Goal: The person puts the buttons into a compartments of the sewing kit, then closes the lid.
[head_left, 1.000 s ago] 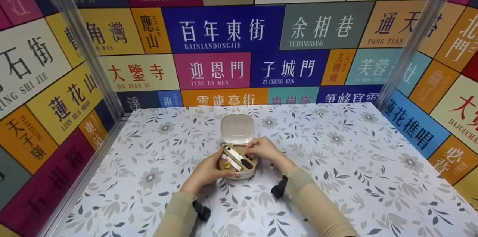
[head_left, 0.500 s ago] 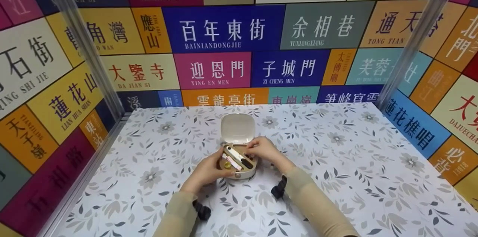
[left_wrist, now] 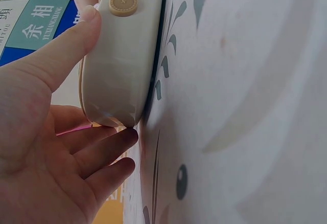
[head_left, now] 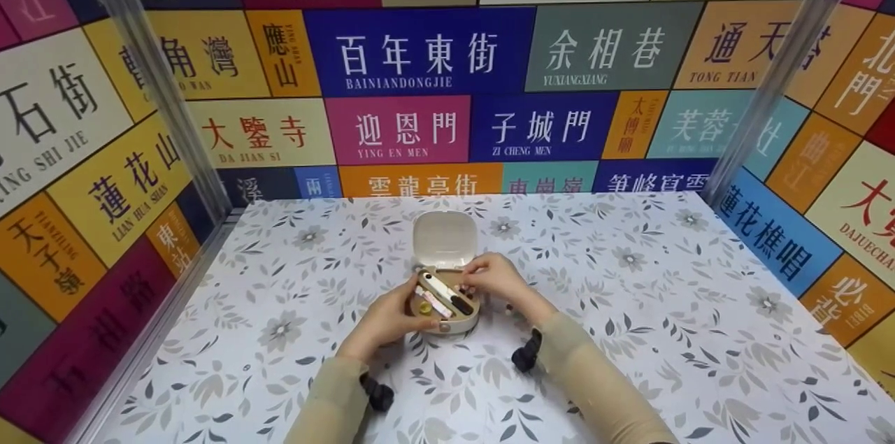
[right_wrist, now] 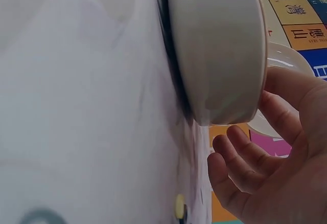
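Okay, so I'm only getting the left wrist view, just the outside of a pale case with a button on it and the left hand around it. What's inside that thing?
Observer: In the head view, a white stick with a dark end lies slantwise inside the case.
Operator: Anything in there beside it?
Observer: Yes, a small yellow piece sits toward the left side. I can't tell what it is.
Operator: And how is the right hand placed?
Observer: In the right wrist view, three fingers of the right hand are outside the case, below the thumb and index finger, whose tips are hidden behind the rim.
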Demonstrator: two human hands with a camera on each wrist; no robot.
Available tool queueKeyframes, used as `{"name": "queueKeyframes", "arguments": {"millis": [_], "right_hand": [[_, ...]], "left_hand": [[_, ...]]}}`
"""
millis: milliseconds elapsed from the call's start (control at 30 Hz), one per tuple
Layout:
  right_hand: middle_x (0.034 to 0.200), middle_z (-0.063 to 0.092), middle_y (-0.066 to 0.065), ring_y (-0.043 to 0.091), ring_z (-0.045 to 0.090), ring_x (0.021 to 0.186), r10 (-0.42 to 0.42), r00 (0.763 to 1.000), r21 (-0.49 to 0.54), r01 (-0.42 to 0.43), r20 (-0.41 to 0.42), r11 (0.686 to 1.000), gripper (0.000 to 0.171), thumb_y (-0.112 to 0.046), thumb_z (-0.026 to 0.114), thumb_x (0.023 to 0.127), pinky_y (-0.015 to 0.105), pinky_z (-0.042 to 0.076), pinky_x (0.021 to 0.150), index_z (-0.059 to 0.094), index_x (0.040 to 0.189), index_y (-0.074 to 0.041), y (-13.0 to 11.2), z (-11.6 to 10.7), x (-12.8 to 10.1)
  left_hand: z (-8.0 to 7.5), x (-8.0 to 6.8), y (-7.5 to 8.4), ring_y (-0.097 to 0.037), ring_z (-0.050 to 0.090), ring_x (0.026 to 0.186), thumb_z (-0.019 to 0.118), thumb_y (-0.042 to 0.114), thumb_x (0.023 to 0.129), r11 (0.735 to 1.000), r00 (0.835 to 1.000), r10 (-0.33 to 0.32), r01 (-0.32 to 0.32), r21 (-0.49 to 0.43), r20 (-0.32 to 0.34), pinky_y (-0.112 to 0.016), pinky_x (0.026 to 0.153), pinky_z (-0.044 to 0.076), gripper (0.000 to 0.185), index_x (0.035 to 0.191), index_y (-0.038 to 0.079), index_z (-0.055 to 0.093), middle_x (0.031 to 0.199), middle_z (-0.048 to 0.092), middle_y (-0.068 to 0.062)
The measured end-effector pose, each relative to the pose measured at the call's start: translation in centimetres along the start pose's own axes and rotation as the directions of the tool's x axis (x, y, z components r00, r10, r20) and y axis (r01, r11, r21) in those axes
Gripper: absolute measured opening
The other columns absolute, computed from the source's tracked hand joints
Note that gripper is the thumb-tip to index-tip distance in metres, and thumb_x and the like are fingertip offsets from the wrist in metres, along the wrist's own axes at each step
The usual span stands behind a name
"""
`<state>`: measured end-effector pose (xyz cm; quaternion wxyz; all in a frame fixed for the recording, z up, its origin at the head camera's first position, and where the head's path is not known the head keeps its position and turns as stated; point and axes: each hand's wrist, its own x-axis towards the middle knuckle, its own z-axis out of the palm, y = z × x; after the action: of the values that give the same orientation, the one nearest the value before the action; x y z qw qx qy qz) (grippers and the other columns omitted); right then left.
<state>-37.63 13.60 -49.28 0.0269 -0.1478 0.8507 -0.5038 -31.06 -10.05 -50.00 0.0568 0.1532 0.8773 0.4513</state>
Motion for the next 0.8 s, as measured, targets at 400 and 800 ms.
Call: {"name": "queueKeyframes", "arguments": {"millis": [400,800], "right_hand": [[0.087,0.069,0.003,0.013,0.055,0.071,0.06,0.996,-0.063,-0.063,-0.061,0.996,0.009,-0.014,0.076,0.08,0.026,0.047,0.064,0.075,0.082,-0.006,0.6,-3.1,-1.4],[0.096,0.07,0.005,0.022,0.066,0.08,0.154,0.986,-0.09,-0.159,-0.061,0.983,0.013,-0.015,0.074,0.084,0.029,0.055,0.068,0.076,0.092,-0.006,1.7,-5.9,-2.6]], "left_hand": [[0.0,0.0,-0.1,-0.031,0.037,0.136,0.084,0.044,0.07,1.0,1.0,-0.006,0.006,-0.008,0.006,-0.047,0.113,0.026,0.107,0.154,0.01,0.026,0.152,0.036,-0.012],[0.1,-0.1,0.0,-0.033,0.037,0.136,0.085,0.04,0.071,1.0,1.0,-0.006,0.005,-0.007,-0.002,-0.047,0.114,0.025,0.106,0.154,0.011,0.025,0.152,0.036,-0.013]]}}
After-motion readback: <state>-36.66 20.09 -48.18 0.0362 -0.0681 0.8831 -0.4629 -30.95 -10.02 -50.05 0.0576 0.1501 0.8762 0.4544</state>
